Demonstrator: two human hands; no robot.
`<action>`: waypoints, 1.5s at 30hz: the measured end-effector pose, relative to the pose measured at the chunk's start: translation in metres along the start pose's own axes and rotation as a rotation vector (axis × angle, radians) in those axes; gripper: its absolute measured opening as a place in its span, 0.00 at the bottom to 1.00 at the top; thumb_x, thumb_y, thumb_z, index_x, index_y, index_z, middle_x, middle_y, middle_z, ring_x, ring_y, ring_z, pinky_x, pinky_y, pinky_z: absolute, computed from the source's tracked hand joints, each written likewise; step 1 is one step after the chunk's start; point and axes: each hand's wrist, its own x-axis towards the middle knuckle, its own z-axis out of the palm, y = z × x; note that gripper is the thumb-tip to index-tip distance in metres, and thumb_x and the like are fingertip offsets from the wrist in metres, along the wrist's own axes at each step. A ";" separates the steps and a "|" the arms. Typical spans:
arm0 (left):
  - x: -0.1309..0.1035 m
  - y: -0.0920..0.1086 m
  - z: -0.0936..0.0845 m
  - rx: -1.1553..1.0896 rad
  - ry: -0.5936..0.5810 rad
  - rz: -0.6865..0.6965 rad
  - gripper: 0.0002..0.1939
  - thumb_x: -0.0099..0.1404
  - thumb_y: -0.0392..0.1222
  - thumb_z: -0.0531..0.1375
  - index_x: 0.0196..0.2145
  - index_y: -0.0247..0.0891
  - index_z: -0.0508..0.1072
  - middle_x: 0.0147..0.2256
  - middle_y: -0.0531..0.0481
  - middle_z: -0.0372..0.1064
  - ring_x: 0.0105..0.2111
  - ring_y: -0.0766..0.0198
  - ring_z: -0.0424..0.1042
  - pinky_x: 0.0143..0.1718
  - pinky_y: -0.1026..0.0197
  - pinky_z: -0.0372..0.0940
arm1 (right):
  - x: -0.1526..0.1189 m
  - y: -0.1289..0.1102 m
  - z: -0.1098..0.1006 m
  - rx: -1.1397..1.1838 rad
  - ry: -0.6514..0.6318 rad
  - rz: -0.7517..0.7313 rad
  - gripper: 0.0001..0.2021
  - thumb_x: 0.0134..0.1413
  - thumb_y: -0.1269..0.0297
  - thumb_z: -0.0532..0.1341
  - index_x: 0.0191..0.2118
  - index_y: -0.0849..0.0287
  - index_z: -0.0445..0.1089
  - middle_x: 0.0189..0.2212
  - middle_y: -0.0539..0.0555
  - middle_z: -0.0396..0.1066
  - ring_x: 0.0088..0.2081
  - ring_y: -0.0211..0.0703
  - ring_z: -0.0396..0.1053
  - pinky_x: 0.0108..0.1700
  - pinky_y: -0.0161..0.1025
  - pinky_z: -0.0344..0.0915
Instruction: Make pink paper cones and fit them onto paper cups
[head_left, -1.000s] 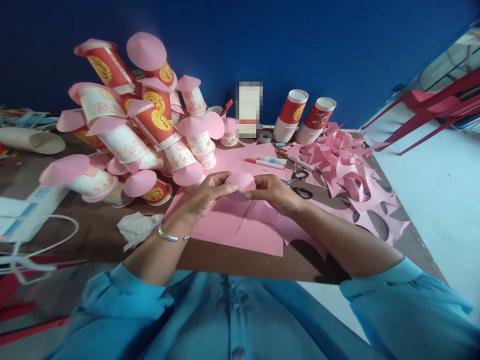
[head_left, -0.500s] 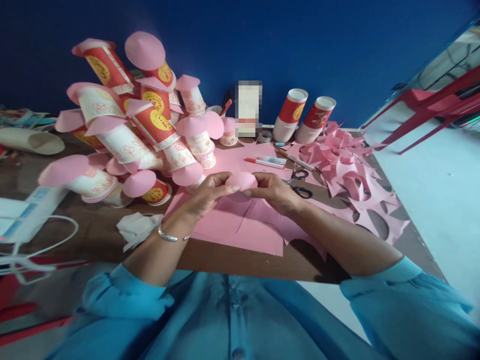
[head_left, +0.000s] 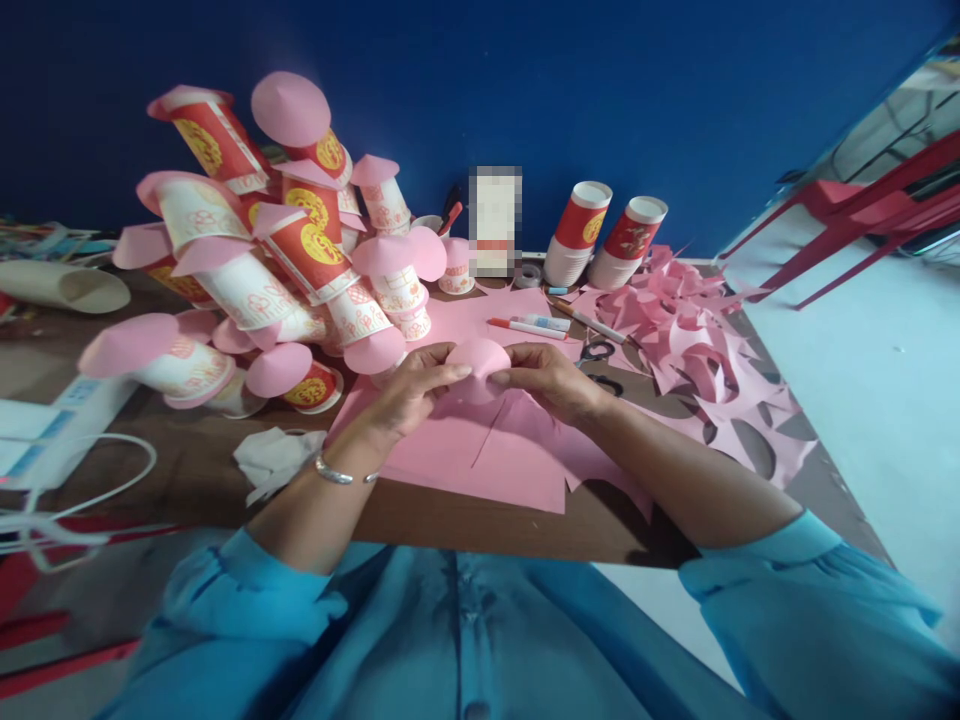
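Observation:
Between my hands is a small pink paper cone, its tip facing me. My left hand pinches its left edge with the thumb on the near side. My right hand pinches the right edge in the same way. Fingers behind the paper are partly hidden. Below the cone lie pink paper sheets, one with a slit or crease. Black-handled scissors lie just beyond my right hand, partly covered by it.
Paper cups with pink cone tops are piled at the left. Two stacks of cups stand at the back, near markers. Pink paper offcuts heap up on the right. Crumpled white tissue and a white cable lie at left.
The pink cone has tilted so that its tip and more of its surface now face me. Both hands keep their pinch, with little movement.

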 end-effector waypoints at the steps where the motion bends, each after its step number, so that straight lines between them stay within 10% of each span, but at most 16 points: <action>1: 0.000 0.001 0.000 -0.015 0.000 0.009 0.17 0.49 0.48 0.76 0.32 0.35 0.80 0.29 0.50 0.75 0.31 0.64 0.70 0.36 0.62 0.62 | 0.001 0.000 -0.002 0.001 0.018 -0.010 0.17 0.40 0.56 0.81 0.32 0.61 0.81 0.30 0.51 0.79 0.33 0.39 0.72 0.43 0.39 0.69; 33: 0.001 -0.001 -0.002 0.031 0.019 0.072 0.15 0.53 0.49 0.74 0.31 0.37 0.78 0.28 0.51 0.73 0.29 0.65 0.67 0.32 0.61 0.59 | 0.004 0.002 -0.004 0.028 0.171 -0.095 0.29 0.49 0.32 0.72 0.34 0.58 0.80 0.31 0.53 0.77 0.36 0.42 0.73 0.40 0.40 0.72; 45: 0.000 -0.002 0.003 0.058 0.034 0.025 0.19 0.49 0.49 0.78 0.32 0.36 0.79 0.28 0.52 0.73 0.30 0.66 0.68 0.35 0.62 0.61 | 0.000 0.003 0.004 0.006 -0.010 -0.008 0.19 0.36 0.57 0.83 0.35 0.60 0.82 0.29 0.49 0.79 0.34 0.38 0.72 0.43 0.38 0.70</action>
